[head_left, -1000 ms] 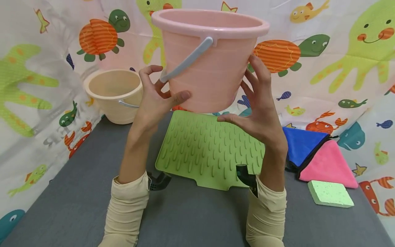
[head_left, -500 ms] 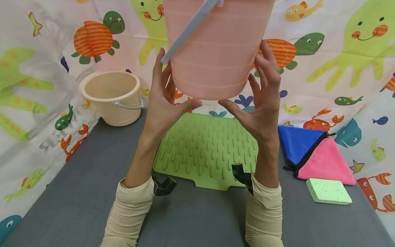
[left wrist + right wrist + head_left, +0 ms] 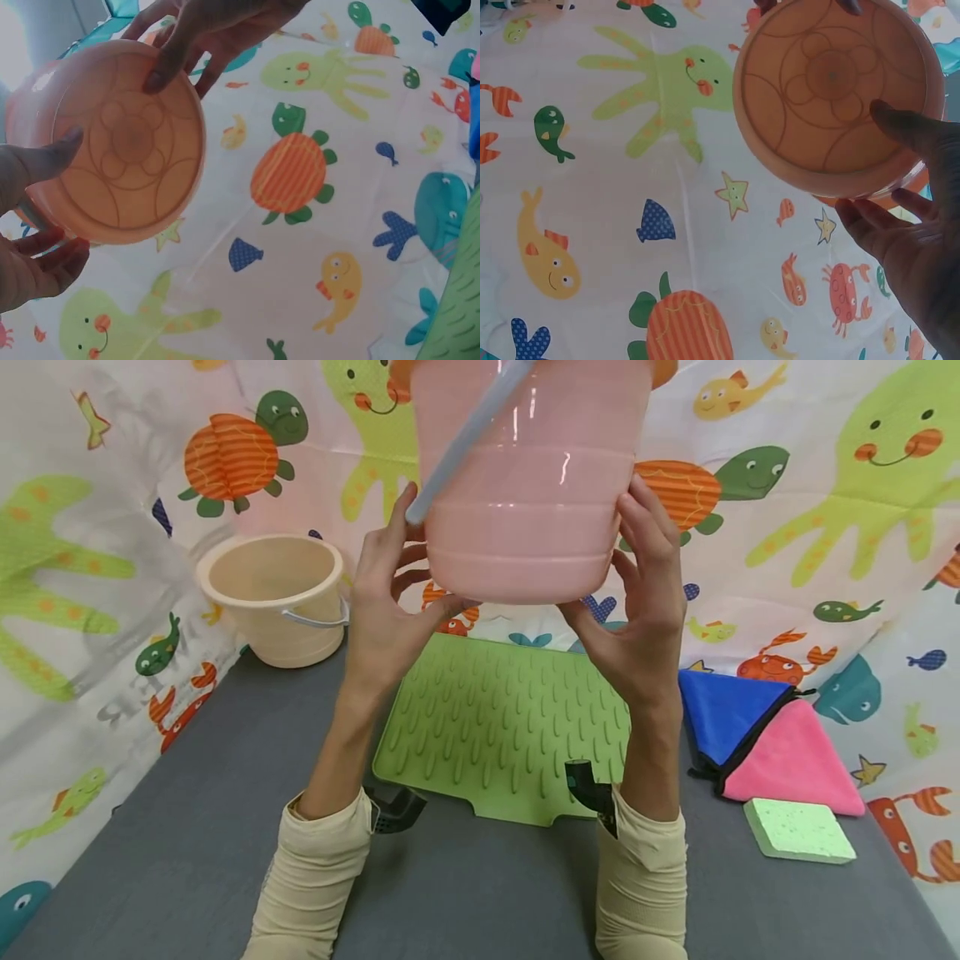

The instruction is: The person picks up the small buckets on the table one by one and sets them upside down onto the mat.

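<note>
both left hand (image 3: 386,614) and right hand (image 3: 647,614) clamp fingers (image 3: 641,518) round a pink bucket (image 3: 525,510); gray curtain marks (image 3: 114,711) are illegible.

There are two buckets (image 3: 525,485) (image 3: 296,639), two hands (image 3: 386,618) (image 3: 647,627), one green mat (image 3: 510,727) and one sponge (image 3: 800,831).

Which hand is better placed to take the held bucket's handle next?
Probably the left hand: the handle slants down to end beside its fingers in the head view. The right hand holds the pink bucket on the opposite side.
</note>
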